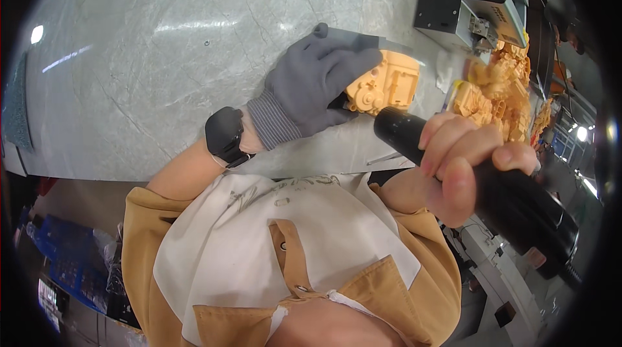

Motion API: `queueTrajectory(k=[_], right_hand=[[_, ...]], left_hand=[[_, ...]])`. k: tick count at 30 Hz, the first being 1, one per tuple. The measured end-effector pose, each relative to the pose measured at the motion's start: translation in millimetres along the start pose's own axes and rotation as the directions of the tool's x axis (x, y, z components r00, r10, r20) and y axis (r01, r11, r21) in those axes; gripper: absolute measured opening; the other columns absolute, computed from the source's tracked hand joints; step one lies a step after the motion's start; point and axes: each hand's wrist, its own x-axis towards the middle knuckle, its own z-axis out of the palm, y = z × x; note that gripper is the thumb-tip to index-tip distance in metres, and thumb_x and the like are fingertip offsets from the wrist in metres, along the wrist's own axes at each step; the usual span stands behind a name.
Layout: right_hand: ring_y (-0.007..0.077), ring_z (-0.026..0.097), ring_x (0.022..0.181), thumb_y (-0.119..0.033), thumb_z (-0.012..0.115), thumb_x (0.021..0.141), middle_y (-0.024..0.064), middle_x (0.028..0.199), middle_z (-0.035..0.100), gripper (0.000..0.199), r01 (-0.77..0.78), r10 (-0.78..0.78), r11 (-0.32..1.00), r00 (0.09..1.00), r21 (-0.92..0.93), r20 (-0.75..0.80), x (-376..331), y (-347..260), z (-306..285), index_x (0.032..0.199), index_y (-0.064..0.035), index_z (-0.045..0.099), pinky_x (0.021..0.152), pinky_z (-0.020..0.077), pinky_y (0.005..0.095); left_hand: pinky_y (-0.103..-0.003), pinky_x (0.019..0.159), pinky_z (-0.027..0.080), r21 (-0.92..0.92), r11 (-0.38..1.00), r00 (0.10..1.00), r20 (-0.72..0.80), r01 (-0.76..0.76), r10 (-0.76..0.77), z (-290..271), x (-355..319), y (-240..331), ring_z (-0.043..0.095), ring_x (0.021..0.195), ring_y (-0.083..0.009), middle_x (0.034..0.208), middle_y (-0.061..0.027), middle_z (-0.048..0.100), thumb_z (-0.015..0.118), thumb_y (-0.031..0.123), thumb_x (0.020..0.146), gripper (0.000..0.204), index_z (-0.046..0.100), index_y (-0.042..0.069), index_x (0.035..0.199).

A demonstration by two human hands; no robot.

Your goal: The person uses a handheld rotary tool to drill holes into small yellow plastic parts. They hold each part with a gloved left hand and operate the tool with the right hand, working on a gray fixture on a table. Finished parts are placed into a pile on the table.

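Observation:
My left hand, in a grey knit glove with a black watch on the wrist, grips a yellow-orange moulded plastic part and holds it against the grey marble worktop. My bare right hand is wrapped around a thick black handheld tool. The tool's rounded nose sits just below the plastic part, close to it; whether they touch I cannot tell.
A heap of similar yellow-orange parts lies at the right of the worktop. Behind it stands a black and metal machine. A white cloth lies beside it. Blue crates sit low at the left.

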Motion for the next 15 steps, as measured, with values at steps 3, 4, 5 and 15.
queueTrajectory(k=[3,4,5,15], right_hand=[[0.0174,0.046,0.045,0.003,0.056,0.080,0.0061,0.063,0.047,0.037,-0.007,0.008,1.000,1.000,-0.030,0.019,0,0,3,0.111,-0.0074,0.039,0.051,0.0421,0.0363],[0.0175,0.047,0.045,0.003,0.056,0.080,0.0062,0.063,0.047,0.037,-0.013,0.015,0.999,1.000,-0.043,0.024,0,1,4,0.110,-0.0075,0.038,0.051,0.0422,0.0364],[0.0177,0.047,0.045,0.003,0.057,0.080,0.0063,0.063,0.047,0.037,-0.018,0.019,0.998,0.999,-0.052,0.033,-1,0,5,0.110,-0.0076,0.038,0.051,0.0422,0.0365],[0.0193,0.052,0.050,0.013,0.059,0.078,0.0076,0.067,0.053,0.045,0.065,-0.055,0.991,0.994,0.120,-0.089,-6,7,-9,0.110,-0.0069,0.037,0.050,0.0455,0.0358]], left_hand=[[-0.046,0.104,0.039,0.088,0.996,0.999,-0.009,-0.032,0.033,6,-2,-3,0.056,0.104,-0.0258,0.105,-0.0082,0.061,0.084,0.030,0.059,0.083,0.047,0.011,0.131],[-0.045,0.103,0.040,0.088,0.995,0.997,-0.055,-0.045,0.050,10,1,-4,0.056,0.105,-0.0254,0.104,-0.0083,0.061,0.084,0.031,0.059,0.084,0.046,0.011,0.131],[-0.045,0.102,0.040,0.094,0.995,0.995,-0.085,-0.045,0.053,12,2,-3,0.055,0.105,-0.0252,0.104,-0.0084,0.061,0.084,0.031,0.059,0.084,0.046,0.010,0.131],[-0.047,0.097,0.043,0.006,0.999,0.994,-0.104,-0.042,0.043,-2,7,6,0.053,0.107,-0.0268,0.110,-0.0074,0.058,0.083,0.026,0.060,0.082,0.046,0.010,0.131]])
